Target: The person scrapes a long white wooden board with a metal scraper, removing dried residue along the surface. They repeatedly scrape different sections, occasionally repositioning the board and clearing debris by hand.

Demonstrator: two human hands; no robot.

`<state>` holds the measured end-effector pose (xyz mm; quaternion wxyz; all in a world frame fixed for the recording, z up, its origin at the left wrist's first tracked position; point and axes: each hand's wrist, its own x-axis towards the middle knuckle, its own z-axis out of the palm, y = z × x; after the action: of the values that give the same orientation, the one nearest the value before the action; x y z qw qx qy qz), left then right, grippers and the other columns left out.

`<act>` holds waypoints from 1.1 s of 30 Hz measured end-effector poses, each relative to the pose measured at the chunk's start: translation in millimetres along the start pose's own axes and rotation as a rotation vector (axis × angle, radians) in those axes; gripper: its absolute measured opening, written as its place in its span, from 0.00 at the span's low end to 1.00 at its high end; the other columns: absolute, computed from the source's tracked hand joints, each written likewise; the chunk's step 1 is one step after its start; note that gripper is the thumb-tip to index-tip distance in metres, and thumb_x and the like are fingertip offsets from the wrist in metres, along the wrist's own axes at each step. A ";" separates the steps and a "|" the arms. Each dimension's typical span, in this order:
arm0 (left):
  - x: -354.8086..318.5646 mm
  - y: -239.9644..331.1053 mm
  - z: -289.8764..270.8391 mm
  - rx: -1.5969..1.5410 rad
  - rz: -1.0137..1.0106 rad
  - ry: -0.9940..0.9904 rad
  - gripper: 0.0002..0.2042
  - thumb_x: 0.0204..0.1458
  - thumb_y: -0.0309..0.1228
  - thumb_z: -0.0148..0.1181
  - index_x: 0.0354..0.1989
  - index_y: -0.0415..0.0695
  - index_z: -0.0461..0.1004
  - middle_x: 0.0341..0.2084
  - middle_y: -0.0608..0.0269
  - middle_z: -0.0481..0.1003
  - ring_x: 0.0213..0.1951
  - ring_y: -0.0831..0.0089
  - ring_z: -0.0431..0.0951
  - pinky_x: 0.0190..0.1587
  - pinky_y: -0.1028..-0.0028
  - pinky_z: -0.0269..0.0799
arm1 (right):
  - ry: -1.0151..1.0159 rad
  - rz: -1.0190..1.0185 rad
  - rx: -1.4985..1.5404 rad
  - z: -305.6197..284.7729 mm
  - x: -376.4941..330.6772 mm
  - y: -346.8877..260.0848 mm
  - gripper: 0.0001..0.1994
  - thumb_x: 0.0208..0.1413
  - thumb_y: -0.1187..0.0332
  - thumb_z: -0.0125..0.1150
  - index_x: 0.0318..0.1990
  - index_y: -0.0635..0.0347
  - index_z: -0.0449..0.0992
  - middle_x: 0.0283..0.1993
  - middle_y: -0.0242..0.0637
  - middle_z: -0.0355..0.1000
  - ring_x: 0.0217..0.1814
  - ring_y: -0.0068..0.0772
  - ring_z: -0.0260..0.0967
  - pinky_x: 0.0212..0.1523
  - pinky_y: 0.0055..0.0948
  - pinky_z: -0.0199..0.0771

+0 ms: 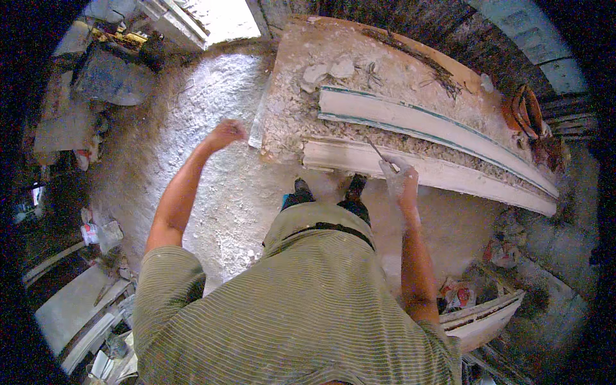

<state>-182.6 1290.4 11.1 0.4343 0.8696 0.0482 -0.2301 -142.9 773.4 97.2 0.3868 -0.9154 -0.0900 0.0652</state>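
Note:
My right hand (403,178), dusted white, is closed around a thin dark rod-like tool (377,151). The tool's tip points up and left over the nearer long pale plaster-like strip (436,168); whether it touches the strip I cannot tell. Behind that strip lies a second long one with green edges (410,117), roughly parallel to it. Both rest on a worktable (289,83) strewn with white crumbs. My left hand (226,135) hangs off the table's left end, over the floor. Motion blurs its fingers, so their pose is unclear.
Flat pale lumps (327,72) and a dark stick (417,56) lie toward the table's far side. An orange-brown looped object (527,110) sits at its right end. White dust covers the floor (212,205). Boards and clutter (83,298) stand at lower left; a curved white piece (487,321) is lower right.

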 end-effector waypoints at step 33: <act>9.7 121.3 155.6 -0.028 -0.206 0.384 0.14 0.45 0.39 0.66 0.30 0.40 0.77 0.30 0.46 0.77 0.36 0.51 0.78 0.39 0.58 0.72 | -0.059 -0.097 0.107 78.5 -2.5 -35.2 0.15 0.56 0.63 0.59 0.47 0.60 0.78 0.38 0.48 0.78 0.40 0.42 0.77 0.44 0.34 0.74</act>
<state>-195.3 1093.3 15.3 0.4035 0.8817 0.2220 -0.1025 -164.2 851.6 68.3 0.4350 -0.8857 -0.1419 0.0782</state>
